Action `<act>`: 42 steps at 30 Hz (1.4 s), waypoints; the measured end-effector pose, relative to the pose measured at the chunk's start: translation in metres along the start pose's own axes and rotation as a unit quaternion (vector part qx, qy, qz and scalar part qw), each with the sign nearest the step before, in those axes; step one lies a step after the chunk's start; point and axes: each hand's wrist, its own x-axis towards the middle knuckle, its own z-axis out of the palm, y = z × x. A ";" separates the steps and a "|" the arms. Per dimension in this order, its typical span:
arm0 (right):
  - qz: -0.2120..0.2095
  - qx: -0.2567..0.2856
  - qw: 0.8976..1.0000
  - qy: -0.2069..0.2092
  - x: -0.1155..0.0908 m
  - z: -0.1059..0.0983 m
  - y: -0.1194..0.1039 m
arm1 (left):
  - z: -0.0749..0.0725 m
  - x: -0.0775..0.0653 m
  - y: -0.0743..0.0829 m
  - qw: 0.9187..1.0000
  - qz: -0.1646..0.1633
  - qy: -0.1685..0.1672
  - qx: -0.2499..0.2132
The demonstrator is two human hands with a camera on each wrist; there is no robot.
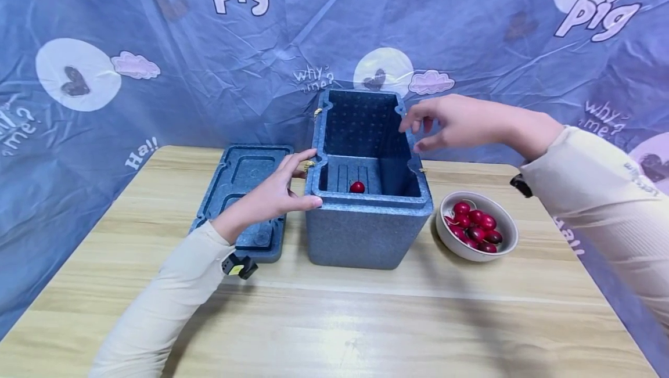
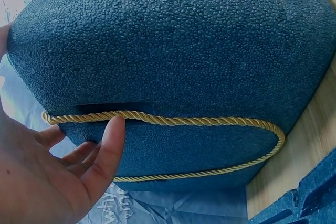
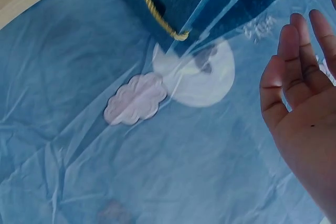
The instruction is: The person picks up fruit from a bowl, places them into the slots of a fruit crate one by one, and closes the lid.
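- so the left grip (image 1: 266,195) is on the near left corner of the blue-grey box (image 1: 366,238), thumb resting on the rim, fingers along the left side. it's spread pretty wide and relaxed, not wrapped round anything
- the left wrist view has one fingertip right at the gold rope (image 2: 205,121) on the box's side, can't tell if it's actually touching
- right grip (image 1: 452,119) is up by the box's right rim, fingers loosely bent, thumb a bit apart, nothing visible in it. can't tell from here if it brushes the rim
- one red cherry (image 1: 357,187) sits on the box floor, toward the near end, just beside some grooves
- the rest of the cherries (image 1: 475,233) are piled in a pale round bowl (image 1: 508,224), right of the box
- the lid (image 1: 240,185) lies flat on the left, partly behind the left arm
- all that stands on a light wood counter (image 1: 366,320)
- backdrop is a wrinkly blue cloth (image 1: 292,29) with "pig" and "why me?" printed on it
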 end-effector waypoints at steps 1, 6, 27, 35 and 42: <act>0.003 -0.001 1.000 0.003 -0.002 -0.002 0.002 | 0.000 0.000 0.000 1.000 -0.001 -0.001 -0.001; 0.032 -0.013 0.999 0.019 -0.011 -0.010 0.015 | 0.000 0.000 0.000 1.000 -0.003 -0.001 -0.004; 0.092 0.040 0.995 0.003 -0.045 0.041 0.082 | -0.001 0.001 0.000 1.000 0.001 0.004 0.000; 0.078 0.086 0.993 -0.032 -0.050 0.076 0.097 | -0.001 -0.001 0.001 1.000 -0.003 0.003 0.003; 0.087 0.145 0.984 -0.051 -0.058 0.105 0.111 | 0.000 0.000 0.002 1.000 -0.004 0.001 0.001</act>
